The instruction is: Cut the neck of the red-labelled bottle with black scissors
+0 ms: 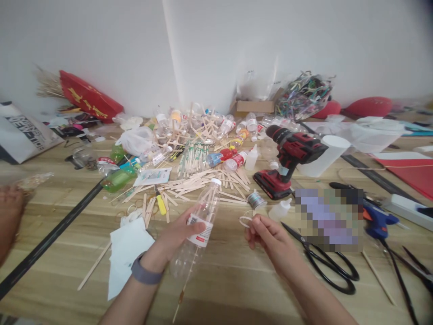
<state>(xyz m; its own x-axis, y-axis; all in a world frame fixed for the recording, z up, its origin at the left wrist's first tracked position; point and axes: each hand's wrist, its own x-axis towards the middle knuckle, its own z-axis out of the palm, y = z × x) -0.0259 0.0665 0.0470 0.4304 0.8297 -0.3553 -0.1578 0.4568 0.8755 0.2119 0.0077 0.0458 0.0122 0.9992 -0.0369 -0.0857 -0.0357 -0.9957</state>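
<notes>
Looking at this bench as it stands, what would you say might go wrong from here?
The thin white ring, held only at the fingertips of the right hand, might slip and get lost among the clutter. The black scissors lie close beside that hand, so a sideways move could catch them. The clear plastic bottle looks thin-walled and may dent if the left hand squeezes hard.

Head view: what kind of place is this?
Probably a craft or maker workspace: a wooden table against a plain wall, with a red-and-black cordless drill, large black-handled scissors and loose wooden sticks among plastic bottles.
</notes>
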